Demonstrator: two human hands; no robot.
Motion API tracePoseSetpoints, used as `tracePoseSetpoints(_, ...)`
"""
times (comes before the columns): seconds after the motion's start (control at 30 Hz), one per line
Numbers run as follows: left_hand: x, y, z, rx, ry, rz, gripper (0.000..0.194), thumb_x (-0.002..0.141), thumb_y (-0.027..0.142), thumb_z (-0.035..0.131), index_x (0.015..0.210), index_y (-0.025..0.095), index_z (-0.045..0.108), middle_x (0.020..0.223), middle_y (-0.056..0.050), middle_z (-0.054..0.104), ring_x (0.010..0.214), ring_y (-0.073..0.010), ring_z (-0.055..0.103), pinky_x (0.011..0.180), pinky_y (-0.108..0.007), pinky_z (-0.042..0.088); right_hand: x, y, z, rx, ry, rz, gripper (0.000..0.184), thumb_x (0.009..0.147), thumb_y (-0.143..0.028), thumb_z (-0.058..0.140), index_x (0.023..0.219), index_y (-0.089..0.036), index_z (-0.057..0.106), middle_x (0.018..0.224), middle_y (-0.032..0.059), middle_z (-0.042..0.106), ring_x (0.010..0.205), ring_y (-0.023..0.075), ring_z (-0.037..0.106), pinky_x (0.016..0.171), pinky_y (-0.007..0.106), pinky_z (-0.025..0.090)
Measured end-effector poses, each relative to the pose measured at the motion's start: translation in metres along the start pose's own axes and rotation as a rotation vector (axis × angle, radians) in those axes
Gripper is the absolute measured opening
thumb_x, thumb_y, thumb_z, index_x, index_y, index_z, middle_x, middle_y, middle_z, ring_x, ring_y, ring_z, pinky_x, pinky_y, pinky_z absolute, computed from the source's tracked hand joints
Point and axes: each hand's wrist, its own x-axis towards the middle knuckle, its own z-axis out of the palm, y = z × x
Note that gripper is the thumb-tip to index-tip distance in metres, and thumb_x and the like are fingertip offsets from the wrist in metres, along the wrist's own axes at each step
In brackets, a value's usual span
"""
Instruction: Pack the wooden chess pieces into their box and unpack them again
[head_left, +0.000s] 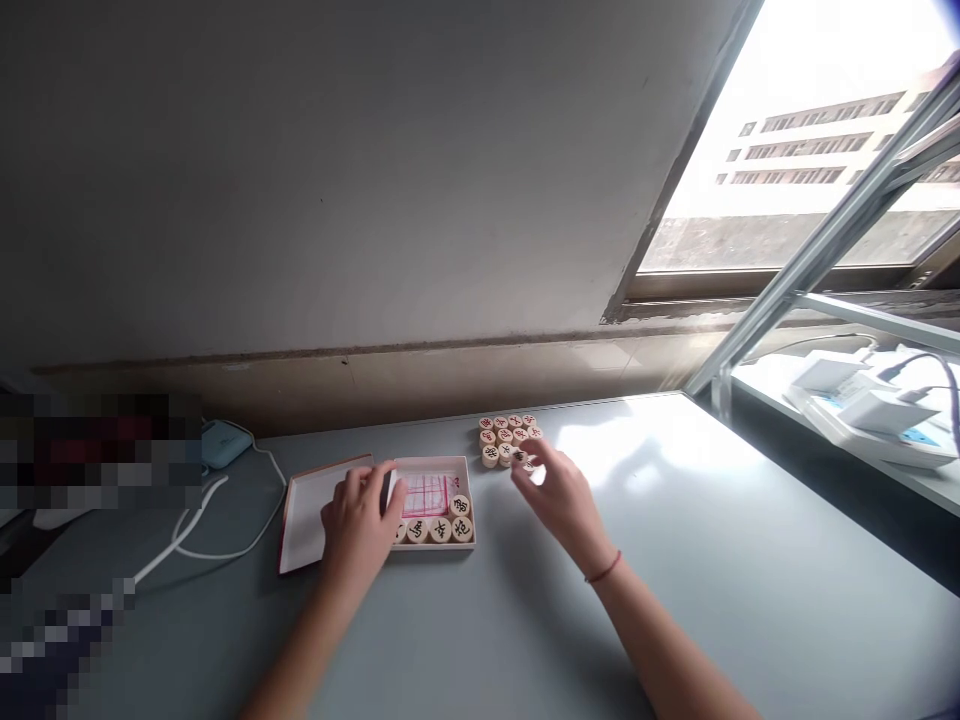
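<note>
My left hand grips the left side of a shallow white box, thumb toward the inside and fingers outside. Inside the box are several round Chinese chess pieces with black characters, along its near and right sides. A folded sheet with pink lines covers part of the floor. Over the table, my right hand has thumb and index finger closed around a Chinese chess piece at the near edge of a group. More pieces, red-marked ones among them, stand in rows there.
The box lid lies left of the box, partly under my left hand. White cables and a light blue case are further left. A wall runs behind the table. On the right, a metal-framed shelf holds white chargers.
</note>
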Motion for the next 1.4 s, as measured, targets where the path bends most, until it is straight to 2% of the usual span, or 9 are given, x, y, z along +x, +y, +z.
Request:
tracePoseSetpoints(0.17, 0.01, -0.02, 0.0, 0.011, -0.186, -0.055, 0.029, 0.089, 0.03, 0.044, 0.112, 0.027, 0.06, 0.095, -0.005, 0.053, 0.08, -0.0189, 0.064, 0.069, -0.029, 0.048, 0.003, 0.032, 0.004, -0.204, -0.082, 0.105, 0.015, 0.079, -0.023, 0.045, 0.089, -0.024, 0.057, 0.08, 0.0026, 0.067, 0.068, 0.0187, 0.059, 0.059, 0.028, 0.042)
tracePoseSetpoints(0.3, 0.012, -0.019, 0.002, -0.002, -0.191, -0.039, 0.028, 0.087, 0.029, 0.046, 0.111, 0.026, 0.061, 0.093, -0.004, 0.056, 0.075, -0.0175, 0.063, 0.065, -0.027, 0.047, 0.002, 0.034, 0.009, -0.265, -0.1, 0.127, 0.022, 0.074, -0.017, 0.048, 0.093, -0.024, 0.056, 0.083, 0.0025, 0.067, 0.07, 0.0187, 0.059, 0.061, 0.027, 0.04)
tracePoseSetpoints(0.47, 0.013, -0.017, 0.004, 0.001, -0.226, 0.039, 0.034, 0.086, 0.021, 0.041, 0.116, 0.025, 0.056, 0.079, 0.0, 0.062, 0.07, -0.0161, 0.062, 0.06, -0.023, 0.042, 0.005, 0.035, 0.012, -0.258, -0.098, 0.133, 0.017, 0.078, -0.019, 0.048, 0.092, -0.024, 0.055, 0.08, 0.0017, 0.066, 0.068, 0.0179, 0.057, 0.06, 0.026, 0.039)
tracePoseSetpoints(0.67, 0.01, -0.016, 0.009, 0.016, -0.19, 0.018, 0.029, 0.084, 0.017, 0.041, 0.104, 0.023, 0.061, 0.086, -0.003, 0.067, 0.076, -0.0174, 0.064, 0.063, -0.024, 0.043, 0.007, 0.036, 0.014, -0.219, -0.043, 0.12, 0.014, 0.082, -0.026, 0.048, 0.093, -0.022, 0.056, 0.083, 0.0043, 0.065, 0.071, 0.0197, 0.057, 0.063, 0.029, 0.042)
tracePoseSetpoints(0.8, 0.007, -0.014, 0.009, 0.052, -0.164, 0.013, 0.026, 0.083, 0.015, 0.043, 0.096, 0.022, 0.064, 0.083, -0.003, 0.066, 0.071, -0.0168, 0.062, 0.061, -0.024, 0.043, 0.004, 0.016, 0.01, -0.1, 0.037, 0.052, 0.019, 0.085, -0.029, 0.046, 0.096, -0.019, 0.058, 0.089, 0.008, 0.064, 0.08, 0.0215, 0.058, 0.07, 0.032, 0.045)
tracePoseSetpoints(0.97, 0.001, 0.01, 0.006, 0.254, 0.025, 0.138, 0.028, 0.086, 0.021, 0.048, 0.106, 0.022, 0.067, 0.103, -0.011, 0.06, 0.09, -0.0245, 0.057, 0.068, -0.03, 0.044, -0.005, -0.016, 0.011, 0.225, -0.267, 0.051, 0.026, 0.089, -0.034, 0.044, 0.102, -0.021, 0.061, 0.093, 0.0059, 0.067, 0.066, 0.0147, 0.057, 0.061, 0.026, 0.046)
tracePoseSetpoints(1.07, 0.0, 0.033, 0.007, 0.18, -0.14, 0.219, 0.028, 0.092, 0.032, 0.044, 0.098, 0.024, 0.07, 0.101, -0.008, 0.062, 0.092, -0.0238, 0.058, 0.074, -0.034, 0.044, -0.009, -0.024, 0.013, 0.311, -0.363, 0.084, 0.029, 0.091, -0.037, 0.041, 0.1, -0.02, 0.063, 0.089, 0.005, 0.069, 0.065, 0.0139, 0.058, 0.062, 0.026, 0.046)
tracePoseSetpoints(1.17, 0.0, 0.051, 0.012, 0.108, -0.33, 0.212, 0.031, 0.093, 0.036, 0.042, 0.091, 0.023, 0.07, 0.1, -0.007, 0.064, 0.097, -0.0256, 0.058, 0.078, -0.036, 0.043, -0.01, -0.025, 0.013, 0.338, -0.387, 0.115, 0.029, 0.09, -0.038, 0.042, 0.1, -0.019, 0.062, 0.086, 0.0048, 0.07, 0.067, 0.015, 0.059, 0.063, 0.026, 0.046)
tracePoseSetpoints(1.4, -0.006, 0.058, 0.018, -0.055, -0.356, 0.188, 0.022, 0.09, 0.034, 0.046, 0.084, 0.022, 0.063, 0.083, -0.002, 0.069, 0.09, -0.0221, 0.062, 0.078, -0.034, 0.04, -0.008, -0.026, 0.01, 0.338, -0.428, 0.139, 0.027, 0.09, -0.035, 0.044, 0.102, -0.019, 0.062, 0.084, 0.0051, 0.07, 0.07, 0.0163, 0.06, 0.061, 0.025, 0.045)
